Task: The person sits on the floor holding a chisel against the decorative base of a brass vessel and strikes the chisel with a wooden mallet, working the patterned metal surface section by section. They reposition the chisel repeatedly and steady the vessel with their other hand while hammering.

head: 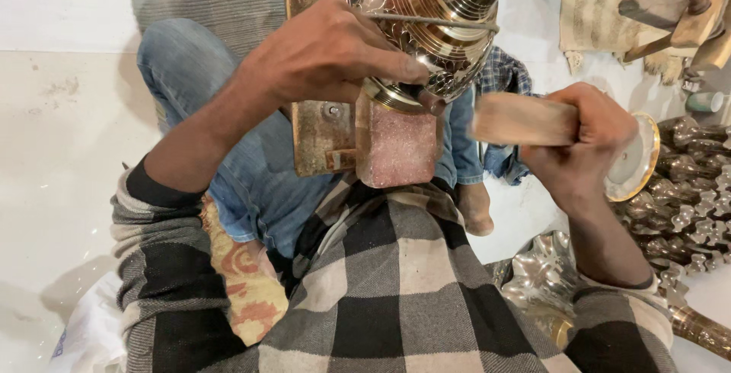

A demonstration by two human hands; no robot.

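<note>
here the left hand [324,57] fingers clamp a shiny engraved brass vessel [426,15], right hand [582,145] fingers gripping a wooden mallet [521,120].

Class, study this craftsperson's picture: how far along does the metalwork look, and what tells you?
Done: the brass vessel already shows a dense punched pattern on its shiny rim. In hand: the left hand steadies it on the pink block, apparently pinching a small punch, while the right hand grips a wooden mallet. Left: how much rim stays plain cannot be told; metal pieces lie heaped alongside.
</note>
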